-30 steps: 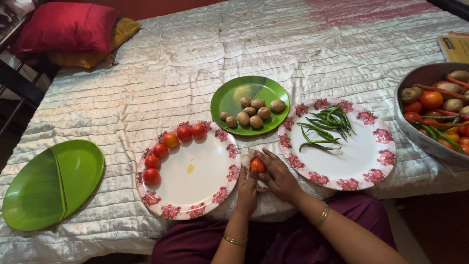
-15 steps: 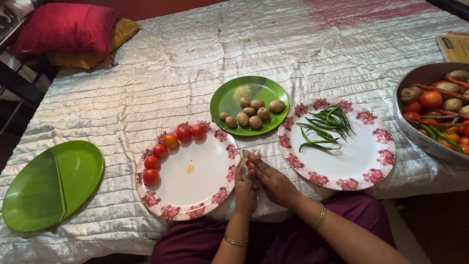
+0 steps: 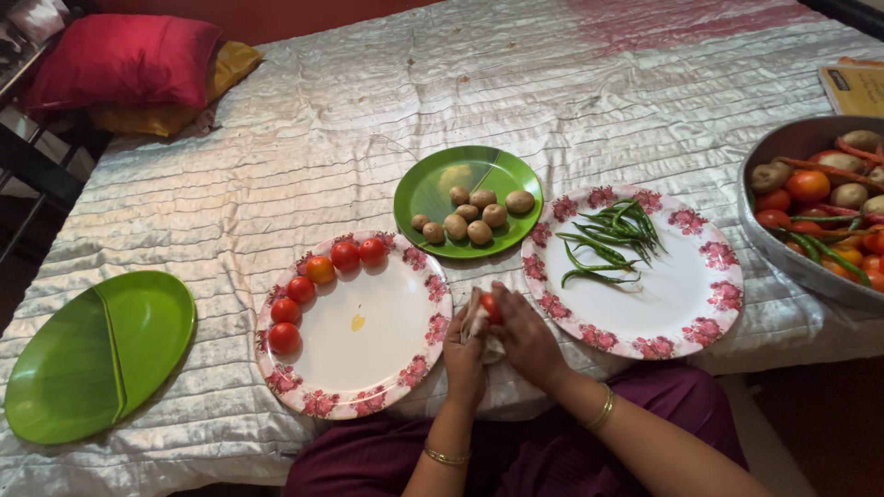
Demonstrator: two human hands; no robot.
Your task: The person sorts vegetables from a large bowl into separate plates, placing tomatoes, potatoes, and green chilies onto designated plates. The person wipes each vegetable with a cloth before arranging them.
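Both my hands meet at the bed's near edge, between two floral plates. My left hand (image 3: 463, 354) cups a white cloth (image 3: 479, 322) under a small red tomato (image 3: 491, 307). My right hand (image 3: 525, 339) presses on that tomato from the right, partly covering it. The left floral plate (image 3: 387, 322) carries several tomatoes (image 3: 318, 270) in an arc along its far-left rim. Green chillies (image 3: 608, 239) lie on the right floral plate (image 3: 677, 294).
A round green plate (image 3: 442, 179) behind holds several small potatoes (image 3: 470, 219). A metal basin (image 3: 783, 239) of mixed vegetables sits at the right edge. A green leaf-shaped plate (image 3: 97, 354) lies at the left. Red and yellow cushions (image 3: 124, 55) rest at the far left corner.
My hands turned the tomato within the cloth: it showed openly, was almost covered half a second ago, and peeks out again now. The view shifted slightly.
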